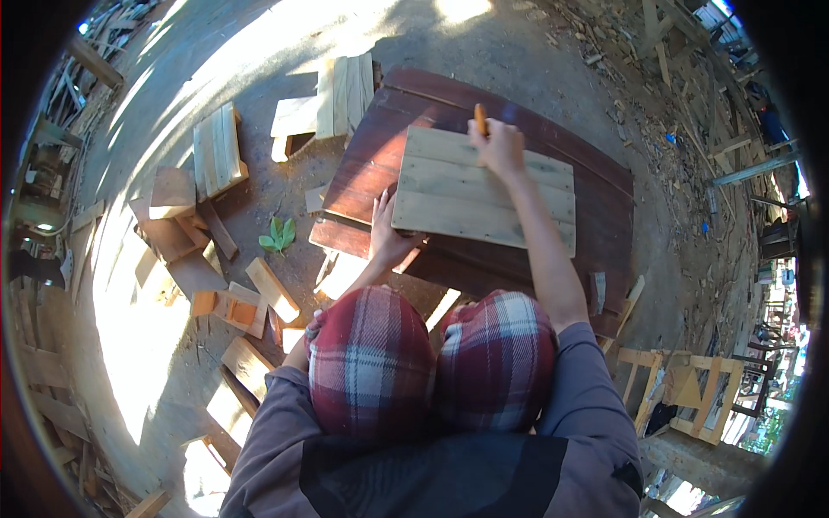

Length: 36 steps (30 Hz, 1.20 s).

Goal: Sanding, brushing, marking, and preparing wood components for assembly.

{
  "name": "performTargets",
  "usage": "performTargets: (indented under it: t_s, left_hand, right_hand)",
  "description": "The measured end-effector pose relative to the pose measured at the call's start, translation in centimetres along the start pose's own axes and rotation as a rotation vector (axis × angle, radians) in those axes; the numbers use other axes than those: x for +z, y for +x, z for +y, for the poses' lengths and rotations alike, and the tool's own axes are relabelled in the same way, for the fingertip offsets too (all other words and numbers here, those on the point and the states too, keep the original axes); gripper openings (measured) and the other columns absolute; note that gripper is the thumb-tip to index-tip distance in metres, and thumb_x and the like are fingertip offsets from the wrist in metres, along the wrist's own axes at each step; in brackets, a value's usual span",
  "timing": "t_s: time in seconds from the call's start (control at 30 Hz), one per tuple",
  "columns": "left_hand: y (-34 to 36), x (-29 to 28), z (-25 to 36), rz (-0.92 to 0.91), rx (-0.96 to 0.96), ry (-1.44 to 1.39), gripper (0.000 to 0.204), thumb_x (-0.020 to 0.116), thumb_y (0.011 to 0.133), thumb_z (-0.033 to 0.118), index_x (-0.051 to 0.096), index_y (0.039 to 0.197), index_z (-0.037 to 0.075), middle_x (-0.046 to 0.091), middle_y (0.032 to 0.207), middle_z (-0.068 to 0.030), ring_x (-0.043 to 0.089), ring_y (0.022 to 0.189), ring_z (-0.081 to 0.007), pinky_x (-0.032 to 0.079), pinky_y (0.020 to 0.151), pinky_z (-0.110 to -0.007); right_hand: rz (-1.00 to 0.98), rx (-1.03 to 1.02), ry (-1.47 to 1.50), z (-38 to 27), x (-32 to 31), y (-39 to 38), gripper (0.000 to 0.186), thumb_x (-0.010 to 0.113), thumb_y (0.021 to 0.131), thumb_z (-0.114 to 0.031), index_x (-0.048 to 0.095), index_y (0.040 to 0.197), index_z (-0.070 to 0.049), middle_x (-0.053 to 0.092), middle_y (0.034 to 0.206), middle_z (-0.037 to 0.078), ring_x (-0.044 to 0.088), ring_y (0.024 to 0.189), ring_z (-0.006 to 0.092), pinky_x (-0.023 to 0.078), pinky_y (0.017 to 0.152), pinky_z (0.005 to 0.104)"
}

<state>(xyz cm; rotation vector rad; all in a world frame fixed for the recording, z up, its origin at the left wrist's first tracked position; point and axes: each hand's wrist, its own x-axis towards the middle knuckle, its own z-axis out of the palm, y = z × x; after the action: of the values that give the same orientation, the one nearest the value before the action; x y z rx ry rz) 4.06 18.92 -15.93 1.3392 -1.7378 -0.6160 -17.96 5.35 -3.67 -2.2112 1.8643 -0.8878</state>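
Observation:
A pale panel of joined planks [466,186], with small dark dots near its ends, rests over a dark red-brown wooden board [596,224]. At the panel's near left corner, my left hand [393,235] grips the edge, fingers along the left side and thumb by the near edge. My right hand [501,151] is closed over the far part of the panel. From its fist an orange, stick-like handle [480,119] sticks up; the lower end is hidden by the hand, so I cannot tell what tool it is.
Left of the board lie small plank-topped pieces [218,151], wooden blocks [173,192] and offcuts [273,289]. Green leaves [277,235] lie on the dirt floor. Pale wooden frames [691,388] stand at the near right. Scrap wood [691,112] litters the far right.

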Motion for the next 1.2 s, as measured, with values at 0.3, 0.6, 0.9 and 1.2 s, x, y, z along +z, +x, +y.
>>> performTargets:
  t_s: [0.3,0.6,0.9,1.2]
  left_hand:
    - [0.0,0.1,1.4,-0.044,-0.017,-0.020,0.086,0.083,0.063,0.030,0.046,0.137,0.009,0.048,0.140,-0.0132,0.031,0.138,-0.0426,0.018,0.118,-0.055]
    - [0.1,0.2,0.4,-0.037,-0.005,0.029,0.081,0.081,0.067,0.031,0.047,0.136,0.009,0.047,0.141,-0.0141,0.029,0.138,-0.0445,0.018,0.117,-0.055]
    - [0.2,0.3,1.4,-0.034,0.004,-0.039,0.081,0.082,0.066,0.034,0.047,0.135,0.009,0.047,0.140,-0.0147,0.030,0.138,-0.0434,0.017,0.117,-0.056]
    - [-0.1,0.1,0.8,-0.004,0.018,0.010,0.083,0.084,0.065,0.033,0.048,0.136,0.008,0.047,0.140,-0.0154,0.031,0.138,-0.0430,0.018,0.117,-0.055]
  right_hand:
    - [0.058,-0.058,0.669,-4.6,3.8,0.8,0.038,0.061,0.094,-0.041,0.071,0.078,-0.007,0.068,0.062,0.006,0.069,0.059,0.0199,0.051,0.054,0.0341]
    - [-0.003,0.048,-0.174,1.5,0.2,1.8,0.028,0.061,0.090,-0.034,0.070,0.088,-0.007,0.069,0.075,0.018,0.070,0.071,0.0352,0.055,0.065,0.0466]
    - [-0.075,-0.075,0.681,-6.7,5.4,1.8,0.042,0.056,0.098,-0.042,0.071,0.076,-0.010,0.068,0.066,0.002,0.067,0.065,0.0123,0.050,0.059,0.0288]
    - [0.171,0.170,-0.169,4.3,-1.7,2.2,0.042,0.051,0.097,-0.043,0.068,0.086,-0.006,0.067,0.069,0.018,0.069,0.068,0.0359,0.054,0.059,0.0472]
